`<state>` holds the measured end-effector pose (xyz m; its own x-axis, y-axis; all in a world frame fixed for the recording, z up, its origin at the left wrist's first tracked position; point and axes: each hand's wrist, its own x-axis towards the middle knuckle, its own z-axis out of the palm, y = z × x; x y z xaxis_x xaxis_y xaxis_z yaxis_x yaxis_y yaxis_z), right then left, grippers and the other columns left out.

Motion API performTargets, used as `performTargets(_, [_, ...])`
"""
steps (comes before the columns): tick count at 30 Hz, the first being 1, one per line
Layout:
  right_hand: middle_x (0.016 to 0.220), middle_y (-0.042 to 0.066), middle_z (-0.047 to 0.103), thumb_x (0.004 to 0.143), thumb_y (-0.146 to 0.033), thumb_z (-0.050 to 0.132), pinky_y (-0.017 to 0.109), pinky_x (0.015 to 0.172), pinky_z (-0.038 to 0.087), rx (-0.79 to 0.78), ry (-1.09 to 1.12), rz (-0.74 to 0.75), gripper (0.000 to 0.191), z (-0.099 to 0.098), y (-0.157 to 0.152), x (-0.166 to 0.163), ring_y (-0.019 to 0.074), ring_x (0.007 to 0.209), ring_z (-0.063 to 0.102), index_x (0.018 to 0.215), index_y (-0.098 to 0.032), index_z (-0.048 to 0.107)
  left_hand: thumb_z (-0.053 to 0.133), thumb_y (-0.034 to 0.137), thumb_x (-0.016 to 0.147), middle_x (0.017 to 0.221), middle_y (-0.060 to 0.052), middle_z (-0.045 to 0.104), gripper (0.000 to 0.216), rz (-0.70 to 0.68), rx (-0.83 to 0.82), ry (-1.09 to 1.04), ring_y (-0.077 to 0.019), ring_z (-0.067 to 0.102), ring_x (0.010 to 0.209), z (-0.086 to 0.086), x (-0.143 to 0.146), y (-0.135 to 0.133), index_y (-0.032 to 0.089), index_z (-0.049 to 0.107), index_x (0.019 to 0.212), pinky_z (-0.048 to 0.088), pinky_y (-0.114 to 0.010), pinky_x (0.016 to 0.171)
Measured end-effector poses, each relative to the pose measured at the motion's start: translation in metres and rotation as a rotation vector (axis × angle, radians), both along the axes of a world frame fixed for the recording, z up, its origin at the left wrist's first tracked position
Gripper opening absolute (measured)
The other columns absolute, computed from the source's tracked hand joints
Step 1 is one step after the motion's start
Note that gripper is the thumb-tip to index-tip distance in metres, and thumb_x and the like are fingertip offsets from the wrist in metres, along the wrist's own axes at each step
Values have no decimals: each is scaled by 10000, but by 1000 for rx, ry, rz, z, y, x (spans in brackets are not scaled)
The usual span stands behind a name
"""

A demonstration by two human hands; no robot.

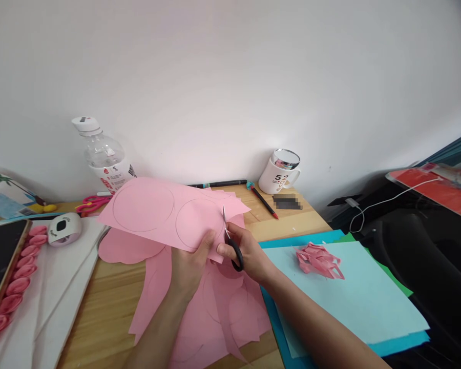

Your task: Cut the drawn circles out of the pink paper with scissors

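My left hand [194,261] grips the lower edge of a pink paper sheet [142,205] with circles drawn on it, thumb on top. In my right hand [246,251] is a pair of scissors [236,252] with black handles. Their blades stand at the sheet's right side, close to the edge of a drawn circle. Below the held sheet lie more pink sheets [157,292] with drawn circles, and a rounded pink cutout [126,246] shows at the left. A narrow pink strip [225,323] hangs beneath my hands.
Crumpled pink scraps [318,260] lie on pale blue paper [353,302] at the right. Behind stand a white mug [276,174] and a plastic bottle [105,156]. A red pencil [265,202], pink scissors [92,204], rolled pink pieces [19,287] and a dark-screened device [2,256] are also around.
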<state>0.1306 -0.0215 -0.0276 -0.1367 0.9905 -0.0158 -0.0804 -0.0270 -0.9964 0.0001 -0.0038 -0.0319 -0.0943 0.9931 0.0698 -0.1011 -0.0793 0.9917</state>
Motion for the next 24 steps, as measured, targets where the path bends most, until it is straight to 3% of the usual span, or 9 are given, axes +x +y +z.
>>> performTargets(12, [562, -76, 339, 633, -512, 728, 200, 432, 214, -5, 17, -2, 434, -5, 1, 0, 63, 489, 256, 734, -175, 472, 738, 315, 642, 917, -73, 688, 317, -10, -40, -66, -239, 635, 935, 4, 1, 0, 159, 657, 905, 522, -339, 812])
performTargets(18, [566, -70, 357, 643, -504, 721, 203, 440, 226, -1, 24, -4, 420, -4, 1, 0, 66, 496, 266, 744, -173, 484, 745, 308, 633, 899, -63, 682, 433, -61, -66, -153, -229, 642, 887, 4, -1, 3, 161, 619, 1021, 531, -344, 778])
performTargets(22, [557, -75, 339, 650, -485, 724, 198, 433, 210, 2, 38, -2, 403, -4, 0, 0, 59, 485, 250, 725, -172, 481, 746, 317, 628, 744, -35, 666, 379, -88, -94, -177, -246, 645, 884, 7, -1, 3, 160, 632, 953, 533, -361, 782])
performTargets(24, [557, -76, 333, 657, -472, 724, 197, 430, 202, -5, 50, 8, 391, -4, -1, 1, 58, 482, 248, 736, -171, 487, 758, 312, 610, 764, -39, 669, 408, -71, -94, -168, -250, 637, 919, 9, -2, 3, 157, 632, 965, 530, -356, 797])
